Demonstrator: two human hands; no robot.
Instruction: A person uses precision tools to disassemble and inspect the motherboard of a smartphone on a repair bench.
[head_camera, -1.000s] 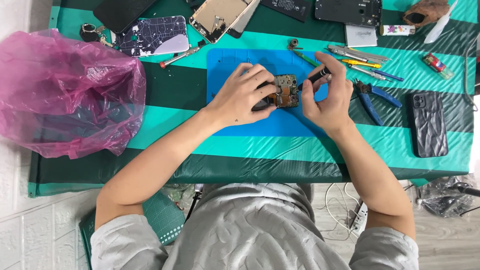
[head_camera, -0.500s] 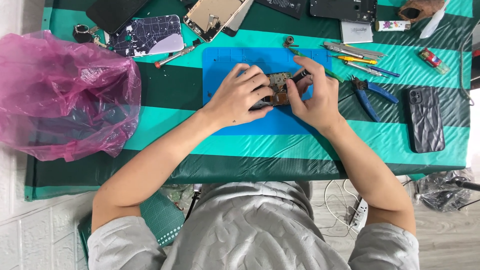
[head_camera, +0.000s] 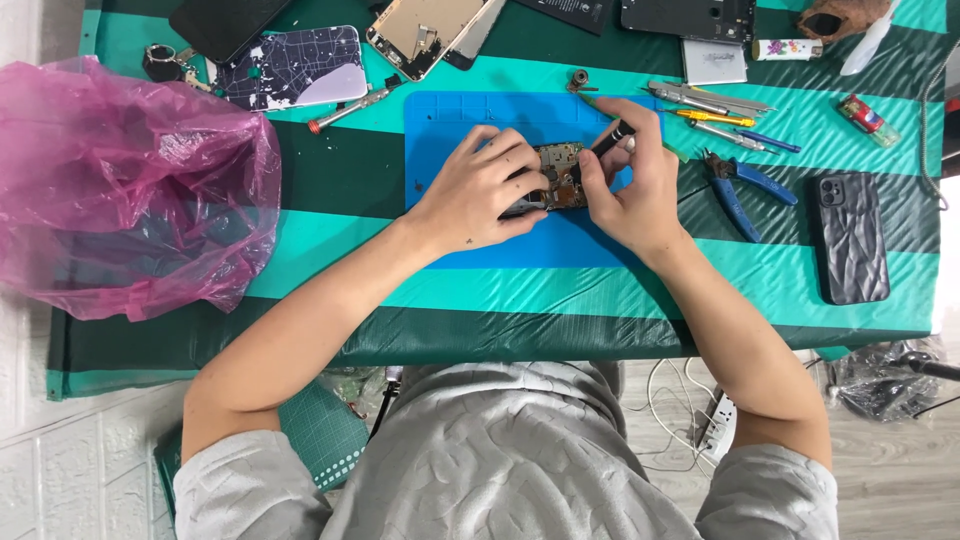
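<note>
- Head view, far left: pink plastic bag (head_camera: 120, 190) slumps over the table edge; something dark shows through it, contents unreadable.
- Top left: a patterned phone back cover (head_camera: 290, 68) and an opened phone frame (head_camera: 425, 30), the frame cut off by the top edge. A red-tipped screwdriver (head_camera: 350, 108) lies just beside the blue work mat (head_camera: 480, 250).
- Centre: left hand (head_camera: 485, 190) curls over a small circuit board (head_camera: 560, 180) lying on the mat, fingers pressing it down and covering its left end; only brown and dark patches of the board show.
- Right hand (head_camera: 630, 190) is closed around a black-handled tool (head_camera: 612, 138), thumb and forefinger pinching it; the tip meets the board but is hidden between the fingers.
- Right of the mat: tweezers and pens (head_camera: 715, 108) in a loose row, blue-handled pliers (head_camera: 745, 185) near the wrist.
- Far right: black phone case (head_camera: 850, 235) lies flat, well apart from both hands.
</note>
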